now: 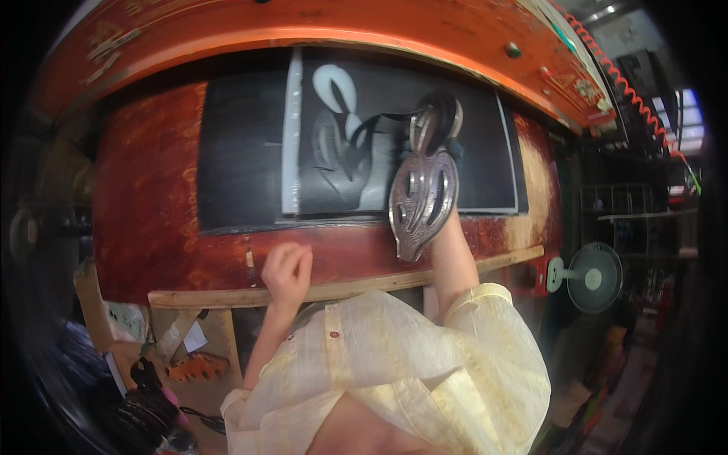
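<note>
A metal cutting die (426,193), with curved slots and a rounded upper loop, is tilted up over the work table. My right forearm (453,258) reaches behind it; the hand gripping the die is mostly hidden. Under the die lies a black sheet (478,174) with a pale left border. White and grey curved shapes (334,87) show in the sheet left of the die, and a thin dark strip runs from them toward its upper part. My left hand (288,269), slightly blurred, is curled closed above the table's front edge, with nothing visible in it.
An orange machine beam (318,34) spans the far side above the reddish-brown table (148,197). A wooden strip (364,284) edges the table near me. At right stand a small fan (595,277) and a coiled red hose (618,80). An orange toothed piece (199,368) lies lower left.
</note>
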Demonstrator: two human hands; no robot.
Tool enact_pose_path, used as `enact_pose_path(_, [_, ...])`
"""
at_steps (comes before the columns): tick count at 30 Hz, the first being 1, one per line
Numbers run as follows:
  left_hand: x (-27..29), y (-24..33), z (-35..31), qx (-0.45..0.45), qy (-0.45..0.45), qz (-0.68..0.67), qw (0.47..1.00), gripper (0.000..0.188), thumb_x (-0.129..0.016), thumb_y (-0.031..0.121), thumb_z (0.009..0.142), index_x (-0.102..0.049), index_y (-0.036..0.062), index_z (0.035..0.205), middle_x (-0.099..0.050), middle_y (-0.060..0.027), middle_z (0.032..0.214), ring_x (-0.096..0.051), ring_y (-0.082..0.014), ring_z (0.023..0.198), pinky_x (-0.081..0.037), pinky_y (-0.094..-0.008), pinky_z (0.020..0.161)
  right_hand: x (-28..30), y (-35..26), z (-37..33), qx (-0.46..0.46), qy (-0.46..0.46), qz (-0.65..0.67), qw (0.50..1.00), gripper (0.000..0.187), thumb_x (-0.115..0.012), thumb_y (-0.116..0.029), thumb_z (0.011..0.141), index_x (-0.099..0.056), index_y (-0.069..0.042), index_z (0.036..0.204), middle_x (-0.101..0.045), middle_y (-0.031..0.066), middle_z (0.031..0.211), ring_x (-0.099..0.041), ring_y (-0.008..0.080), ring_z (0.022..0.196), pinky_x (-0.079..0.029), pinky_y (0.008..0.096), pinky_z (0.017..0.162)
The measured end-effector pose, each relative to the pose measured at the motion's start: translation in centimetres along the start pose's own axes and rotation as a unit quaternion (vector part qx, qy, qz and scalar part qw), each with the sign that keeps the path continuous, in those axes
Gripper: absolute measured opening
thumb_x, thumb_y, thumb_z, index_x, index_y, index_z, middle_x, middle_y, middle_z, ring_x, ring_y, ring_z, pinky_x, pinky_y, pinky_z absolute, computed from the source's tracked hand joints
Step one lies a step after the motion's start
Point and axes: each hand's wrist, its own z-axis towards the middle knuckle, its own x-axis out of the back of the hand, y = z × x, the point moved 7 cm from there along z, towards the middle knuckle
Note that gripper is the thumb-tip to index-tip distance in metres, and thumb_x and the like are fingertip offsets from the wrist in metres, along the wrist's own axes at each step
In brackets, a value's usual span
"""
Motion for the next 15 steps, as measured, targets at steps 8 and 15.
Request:
enact_pose_path(8, [-12.4, 6.9, 17.2, -0.217, -0.013, 0.108, 0.970, 0.042, -0.072, 0.023, 0.078, -0.062, 0.0062, 0.115, -0.064, -0.0118, 0.105, -0.061, -0.0312, 0.097, -0.049, -0.0401, 0.083, 0.4, 0.4, 2.0, 0.008, 0.015, -0.013, 1.000, 0.036, -0.062, -0.017, 0.080, -0.058, -0.001, 0.111, -0.063, 0.0076, 0.085, -0.061, 0.0174, 0.072, -0.050, 0.0294, 0.063])
enact_pose_path(15, [-10.4, -11.1, 23.6, 0.218, -0.034, 0.060, 0.974, 0.037, -0.059, 0.041, 0.087, -0.071, 0.0068, 0.093, -0.069, -0.0099, 0.078, -0.066, -0.0249, 0.072, -0.049, -0.0360, 0.068, 4.8, -2.3, -2.2, 0.002, 0.032, -0.032, 0.999, 0.036, -0.062, -0.017, 0.080, -0.058, -0.001, 0.111, -0.063, 0.0073, 0.085, -0.061, 0.0173, 0.072, -0.050, 0.0295, 0.063])
